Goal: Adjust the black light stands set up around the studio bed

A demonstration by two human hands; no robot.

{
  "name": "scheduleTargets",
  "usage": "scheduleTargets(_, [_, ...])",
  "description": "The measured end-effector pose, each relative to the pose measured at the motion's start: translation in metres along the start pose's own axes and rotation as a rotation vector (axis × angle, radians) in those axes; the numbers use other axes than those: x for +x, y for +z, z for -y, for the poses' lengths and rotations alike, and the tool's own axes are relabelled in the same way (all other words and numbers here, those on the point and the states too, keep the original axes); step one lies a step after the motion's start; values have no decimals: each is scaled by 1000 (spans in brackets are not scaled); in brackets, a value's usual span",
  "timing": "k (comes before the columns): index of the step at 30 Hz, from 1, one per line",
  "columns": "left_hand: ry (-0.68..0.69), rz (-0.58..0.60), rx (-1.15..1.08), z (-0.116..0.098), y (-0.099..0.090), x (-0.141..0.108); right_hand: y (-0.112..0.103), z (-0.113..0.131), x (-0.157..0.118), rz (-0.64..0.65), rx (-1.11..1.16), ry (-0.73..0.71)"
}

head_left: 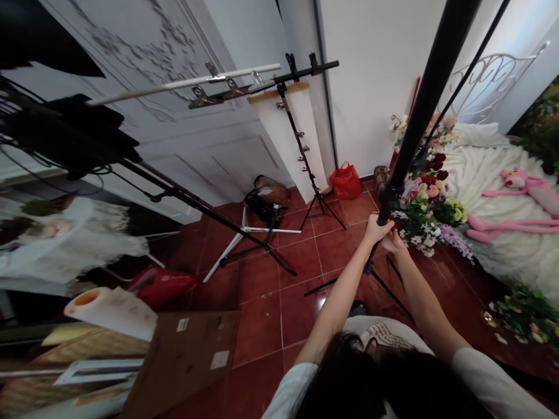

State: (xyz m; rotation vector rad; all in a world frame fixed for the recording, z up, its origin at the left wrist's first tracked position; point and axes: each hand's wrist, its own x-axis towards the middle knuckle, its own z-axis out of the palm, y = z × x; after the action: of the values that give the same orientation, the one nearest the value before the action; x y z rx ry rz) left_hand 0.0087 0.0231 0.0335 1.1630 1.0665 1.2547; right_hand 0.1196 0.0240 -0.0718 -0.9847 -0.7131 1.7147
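Note:
A tall black light stand rises close in front of me, its tripod legs spread on the floor. My left hand is closed round its pole, just below a dark clamp collar. On the other side of the pole, my right hand grips it slightly lower. Its fingertips are partly hidden behind the pole. Beside the hands, on the right, stand bunches of artificial flowers.
Left are another black stand, a small tripod and a clamp-hung bar. A red bag sits by the wall. A cardboard box lies lower left. A pink plush toy rests on a white furry cover.

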Motion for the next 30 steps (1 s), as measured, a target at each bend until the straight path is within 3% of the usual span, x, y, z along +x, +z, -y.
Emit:
scheduleTargets(13, [47, 27, 53, 1, -1, 1, 16, 3, -9, -62, -41, -148])
scheduleTargets(19, [42, 19, 54, 3, -1, 2, 27, 7, -9, -223, -30, -272])
scheduleTargets(23, [29, 35, 23, 1, 0, 1, 34, 15, -13, -244, -80, -308])
scheduleTargets(30, [7, 1, 20, -3, 2, 1, 52, 29, -18, -635, -25, -334])
